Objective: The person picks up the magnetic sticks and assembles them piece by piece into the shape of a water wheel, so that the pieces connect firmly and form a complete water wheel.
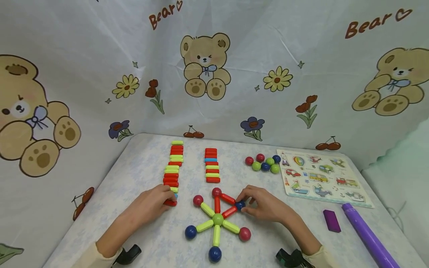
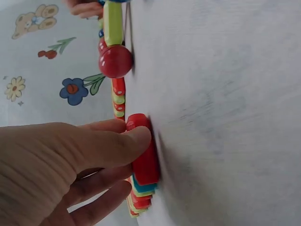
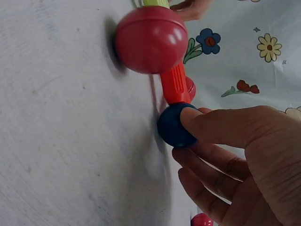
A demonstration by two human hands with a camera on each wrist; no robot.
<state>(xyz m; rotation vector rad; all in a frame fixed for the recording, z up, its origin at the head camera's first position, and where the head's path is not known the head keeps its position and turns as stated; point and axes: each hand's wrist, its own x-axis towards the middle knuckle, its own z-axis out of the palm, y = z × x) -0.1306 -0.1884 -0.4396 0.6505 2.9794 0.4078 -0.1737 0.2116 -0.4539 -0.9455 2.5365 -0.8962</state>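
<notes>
A star of green and red magnetic sticks joined by balls lies on the table, with a green ball [image 1: 218, 219] at its centre. My right hand [image 1: 247, 204] pinches the dark blue ball [image 1: 240, 204] [image 3: 173, 127] at the end of a red stick [image 3: 175, 84]; the thumb [image 3: 197, 120] lies on the ball. A big red ball [image 3: 150, 40] sits further along. My left hand [image 1: 169, 199] [image 2: 136, 162] grips the nearest red stick [image 1: 170, 203] [image 2: 145, 160] of the left row of sticks [image 1: 172, 169], thumb [image 2: 127, 139] on top.
A second row of sticks [image 1: 212, 165] and a cluster of loose balls [image 1: 264, 163] lie further back. A vehicle puzzle board [image 1: 321, 178], a purple block [image 1: 331, 220] and a purple tube [image 1: 366, 234] are on the right. A bear-print sheet surrounds the table.
</notes>
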